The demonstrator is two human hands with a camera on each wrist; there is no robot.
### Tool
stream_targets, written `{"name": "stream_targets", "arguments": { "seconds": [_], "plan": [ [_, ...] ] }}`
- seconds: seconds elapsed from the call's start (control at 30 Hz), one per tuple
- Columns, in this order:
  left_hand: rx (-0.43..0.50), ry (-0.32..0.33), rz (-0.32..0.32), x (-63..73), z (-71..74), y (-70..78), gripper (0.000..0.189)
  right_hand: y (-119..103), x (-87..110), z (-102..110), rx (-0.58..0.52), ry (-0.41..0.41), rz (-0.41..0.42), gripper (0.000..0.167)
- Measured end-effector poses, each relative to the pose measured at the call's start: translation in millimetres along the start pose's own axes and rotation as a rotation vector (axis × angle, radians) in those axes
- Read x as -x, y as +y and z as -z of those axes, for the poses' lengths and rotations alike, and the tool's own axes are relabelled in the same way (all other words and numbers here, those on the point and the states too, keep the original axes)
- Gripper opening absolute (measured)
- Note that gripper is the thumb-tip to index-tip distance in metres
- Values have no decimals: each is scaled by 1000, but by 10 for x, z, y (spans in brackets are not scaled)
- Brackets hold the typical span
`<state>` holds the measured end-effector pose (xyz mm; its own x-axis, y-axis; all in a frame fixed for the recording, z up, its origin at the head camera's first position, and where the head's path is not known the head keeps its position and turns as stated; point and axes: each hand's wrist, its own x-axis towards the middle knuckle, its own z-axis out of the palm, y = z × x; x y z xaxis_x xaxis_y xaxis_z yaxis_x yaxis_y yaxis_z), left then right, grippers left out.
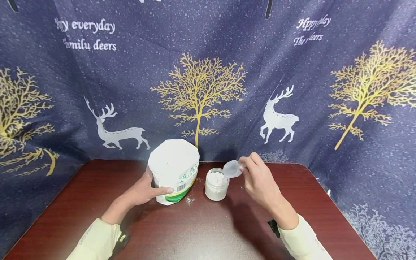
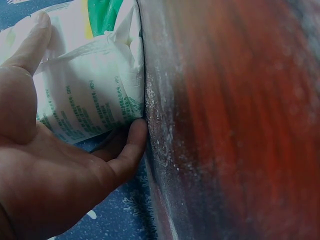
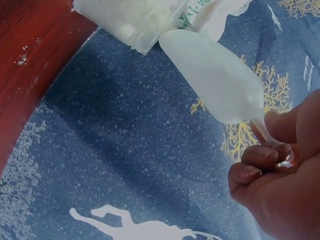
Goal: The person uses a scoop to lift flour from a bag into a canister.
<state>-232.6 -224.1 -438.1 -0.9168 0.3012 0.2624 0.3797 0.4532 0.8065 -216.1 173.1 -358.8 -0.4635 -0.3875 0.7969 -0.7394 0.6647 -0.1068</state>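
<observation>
My left hand [image 1: 143,189] grips a white bag of powder [image 1: 173,171] with green print and a barcode. The thumb lies across the bag's front; in the left wrist view other fingers [image 2: 131,147] curl at its base. To the right of the bag stands a clear round jar [image 1: 216,195] heaped with white powder. My right hand [image 1: 260,180] pinches the handle of a translucent plastic scoop [image 1: 232,169], whose bowl tilts at the jar's rim. In the right wrist view the scoop [image 3: 215,75] has its tip by the jar [image 3: 127,22]; the handle runs between thumb and fingers.
A dark red wooden table [image 1: 182,231] carries everything. Spilled white powder [image 1: 190,199] dots it between bag and jar. Close behind the back edge hangs a dark blue cloth [image 1: 221,36] printed with deer and golden trees.
</observation>
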Motion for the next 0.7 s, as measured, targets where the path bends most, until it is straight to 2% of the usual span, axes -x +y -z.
{"name": "stream_targets", "arguments": {
  "seconds": [0.13,0.43,0.7],
  "plan": [
    [-5,-5,5,-3,6,-10,125,-2,-6,4,-8,-11,-13,17],
    [6,-10,-3,-9,9,-36,122,-2,4,-1,-21,19,4,17],
    [-1,-9,0,-6,9,-18,124,21,53,35,-59,25,-114,14]
  ]
}}
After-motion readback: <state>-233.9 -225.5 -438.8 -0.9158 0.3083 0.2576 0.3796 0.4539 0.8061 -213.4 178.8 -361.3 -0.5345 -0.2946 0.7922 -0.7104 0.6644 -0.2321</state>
